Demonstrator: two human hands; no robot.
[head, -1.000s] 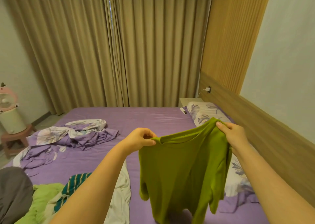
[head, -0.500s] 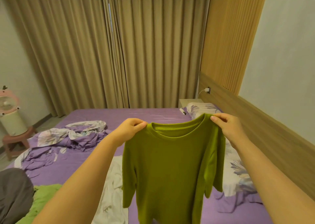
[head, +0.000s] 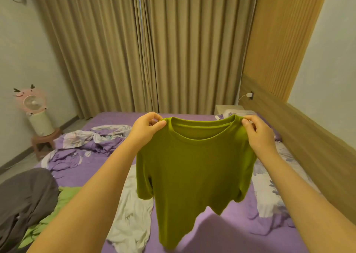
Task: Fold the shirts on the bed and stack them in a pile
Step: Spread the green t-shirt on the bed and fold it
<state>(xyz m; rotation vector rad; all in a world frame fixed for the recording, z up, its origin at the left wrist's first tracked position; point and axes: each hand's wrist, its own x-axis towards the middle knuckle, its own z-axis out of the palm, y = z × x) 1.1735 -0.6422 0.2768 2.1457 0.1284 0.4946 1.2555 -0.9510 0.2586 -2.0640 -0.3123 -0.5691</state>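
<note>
From my remote seat, scanning left: a pink fan (head: 31, 103) stands on a stool, a dark grey garment (head: 25, 197) and a light green shirt (head: 57, 210) lie at the near edge of the bed (head: 113, 118), with a white shirt (head: 133, 214) beside them. My left hand (head: 146, 129) now pinches one shoulder of the olive-green T-shirt (head: 194, 172), and my right hand (head: 258, 135) pinches the other, each grip closed on the fabric. A second ago the shirt hung twisted and bunched; now it is raised, spread flat and facing me above the bed. I judge it ready to lay down for folding.
</note>
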